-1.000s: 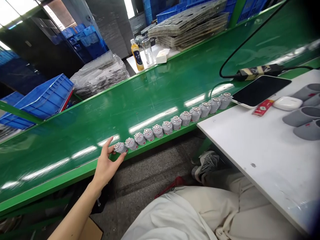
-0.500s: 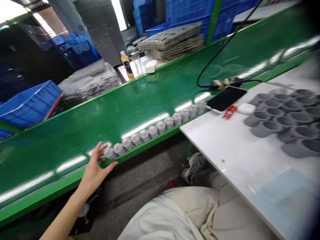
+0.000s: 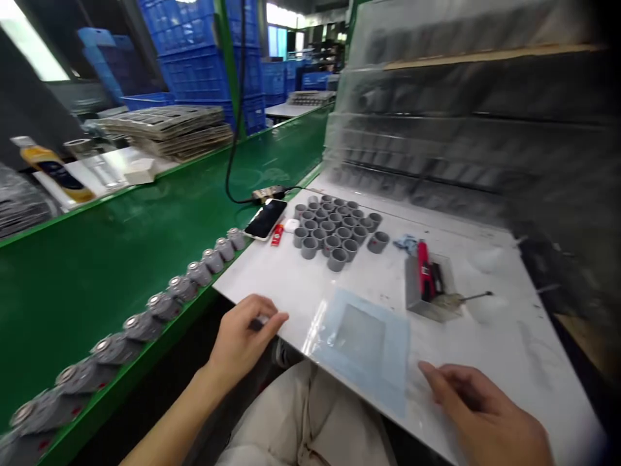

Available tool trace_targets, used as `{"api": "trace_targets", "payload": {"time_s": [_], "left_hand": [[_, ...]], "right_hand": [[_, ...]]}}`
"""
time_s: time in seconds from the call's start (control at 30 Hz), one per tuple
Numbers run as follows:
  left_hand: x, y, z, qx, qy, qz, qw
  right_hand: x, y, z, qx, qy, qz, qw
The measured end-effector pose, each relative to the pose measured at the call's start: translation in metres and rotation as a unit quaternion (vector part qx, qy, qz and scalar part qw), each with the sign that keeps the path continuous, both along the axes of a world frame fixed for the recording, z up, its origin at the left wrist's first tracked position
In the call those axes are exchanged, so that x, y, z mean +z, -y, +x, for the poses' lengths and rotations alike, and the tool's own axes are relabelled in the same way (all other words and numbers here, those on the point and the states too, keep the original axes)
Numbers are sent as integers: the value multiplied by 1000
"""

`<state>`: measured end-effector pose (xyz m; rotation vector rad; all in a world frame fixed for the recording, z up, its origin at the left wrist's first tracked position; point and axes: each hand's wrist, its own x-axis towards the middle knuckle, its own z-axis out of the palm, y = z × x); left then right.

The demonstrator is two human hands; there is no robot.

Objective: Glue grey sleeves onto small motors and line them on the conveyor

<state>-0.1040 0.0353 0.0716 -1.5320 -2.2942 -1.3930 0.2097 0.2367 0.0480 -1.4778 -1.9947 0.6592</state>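
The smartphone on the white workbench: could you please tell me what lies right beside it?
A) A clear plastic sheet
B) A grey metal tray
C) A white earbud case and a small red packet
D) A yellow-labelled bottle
C. The small red packet and white earbud case lie just beside the smartphone on the white workbench.

The head camera looks forward and down from close above a white workbench (image 3: 514, 382) and green conveyor belt (image 3: 121, 252)
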Motion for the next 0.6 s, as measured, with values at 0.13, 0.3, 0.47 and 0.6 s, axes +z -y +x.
{"api": "trace_targets", "payload": {"time_s": [0.13, 0.3, 0.47, 0.6], "left_hand": [[8, -98, -10, -79, -6, -61, 995], [13, -158, -12, -96, -24, -89, 991], [10, -149, -12, -116, 34, -56, 991], [6, -124, 2, -156, 169, -86, 969]], "right_hand": [[14, 15, -12, 0, -53, -60, 997], [23, 18, -15, -14, -137, -70, 988], [29, -18, 2, -87, -129, -14, 988], [26, -70, 4, -132, -129, 34, 982]]}}
